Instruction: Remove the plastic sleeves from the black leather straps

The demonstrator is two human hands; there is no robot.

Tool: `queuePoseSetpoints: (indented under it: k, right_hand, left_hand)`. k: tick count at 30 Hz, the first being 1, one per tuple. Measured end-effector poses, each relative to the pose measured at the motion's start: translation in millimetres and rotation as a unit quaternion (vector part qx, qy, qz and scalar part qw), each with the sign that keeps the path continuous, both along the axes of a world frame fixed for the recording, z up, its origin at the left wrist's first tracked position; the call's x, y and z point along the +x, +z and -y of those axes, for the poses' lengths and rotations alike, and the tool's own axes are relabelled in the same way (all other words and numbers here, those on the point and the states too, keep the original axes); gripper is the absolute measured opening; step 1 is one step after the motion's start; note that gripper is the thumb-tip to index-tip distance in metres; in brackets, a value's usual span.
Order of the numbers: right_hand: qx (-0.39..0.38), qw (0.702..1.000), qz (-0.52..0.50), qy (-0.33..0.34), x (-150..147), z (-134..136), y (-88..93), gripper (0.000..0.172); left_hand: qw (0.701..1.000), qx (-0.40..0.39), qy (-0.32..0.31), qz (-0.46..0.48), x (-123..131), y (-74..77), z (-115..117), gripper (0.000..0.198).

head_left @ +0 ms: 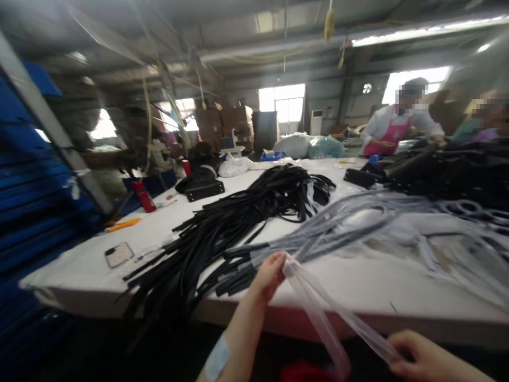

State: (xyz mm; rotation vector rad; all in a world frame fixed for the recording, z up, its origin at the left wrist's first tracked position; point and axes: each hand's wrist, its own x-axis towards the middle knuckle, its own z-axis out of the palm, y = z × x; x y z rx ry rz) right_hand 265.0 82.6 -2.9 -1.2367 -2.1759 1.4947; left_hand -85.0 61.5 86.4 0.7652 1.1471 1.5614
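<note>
Over the near edge of the table (350, 276), the person's left hand (272, 273) pinches a length of clear plastic film (358, 323), thumb and fingers pressed closed on it. Lower and to the right, the right hand (413, 353) has its fingers curled round a farther part of the same film, closed at the tips with a small hollow behind them. One strand runs fairly straight between the two hands; another hangs loosely beside it. No dark strip shows inside this film.

Just beyond the left hand lie dark strips in clear plastic (338, 223), stretching back to the right, with several bare ends poking out to its left. Farther left, a large pile of bare black strips (222, 217) spreads across the tabletop, some drooping over the near edge.

Judged from this, the work looks partway along: many strips lie uncovered, while others are sheathed. Which of the two is the finished state cannot be told.

Outward again are a phone (119, 255), a heap of black material (433, 170) and a co-worker in a pink apron (392, 135).
</note>
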Motion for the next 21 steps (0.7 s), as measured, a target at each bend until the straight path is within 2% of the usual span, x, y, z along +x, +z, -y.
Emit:
queuePoseSetpoints:
  k: [2, 4, 6, 8, 10, 11, 12, 14, 17, 19, 21]
  right_hand:
    - [-0.054, 0.998, 0.025, 0.007, 32, 5, 12.6, 0.014]
    - [-0.053, 0.998, 0.04, -0.015, 60, 3, 21.3, 0.022]
    - [0.007, 0.992, 0.096, -0.084, 83, -3, 23.0, 0.026]
    - [0.109, 0.962, 0.183, -0.171, 100, -8, 21.9, 0.032]
    - [0.207, 0.926, 0.228, -0.219, 102, -8, 26.4, 0.047]
    - [0.24, 0.92, 0.217, -0.219, 97, -6, 33.3, 0.054]
    - [0.264, 0.923, 0.188, -0.209, 88, -4, 44.2, 0.058]
    - [0.293, 0.937, 0.096, -0.163, 60, 3, 77.9, 0.056]
    - [0.387, 0.916, 0.03, -0.104, 15, 12, 147.5, 0.051]
    - [0.41, 0.907, -0.017, -0.091, -2, 15, 190.2, 0.05]
    - [0.42, 0.901, -0.04, -0.098, -7, 16, 215.0, 0.053]
  left_hand:
    - [1.0, -0.017, -0.007, 0.007, -10, -5.4, -3, 0.047]
    - [0.999, -0.03, -0.011, 0.002, -20, -16.8, -10, 0.047]
    - [0.998, -0.04, -0.019, -0.039, -25, -28.9, -15, 0.047]
    - [0.992, -0.048, -0.042, -0.106, -24, -37.4, -18, 0.046]
    - [0.981, -0.053, -0.083, -0.165, -15, -41.5, -18, 0.043]
    - [0.975, -0.056, -0.11, -0.184, -7, -42.4, -18, 0.042]
    - [0.968, -0.058, -0.141, -0.198, 1, -42.8, -17, 0.041]
    - [0.952, -0.062, -0.2, -0.223, 20, -43.1, -15, 0.039]
    - [0.933, -0.066, -0.259, -0.242, 43, -43.6, -11, 0.031]
    - [0.923, -0.061, -0.286, -0.252, 50, -44.9, -8, 0.028]
    - [0.918, -0.06, -0.3, -0.254, 50, -46.6, -6, 0.028]
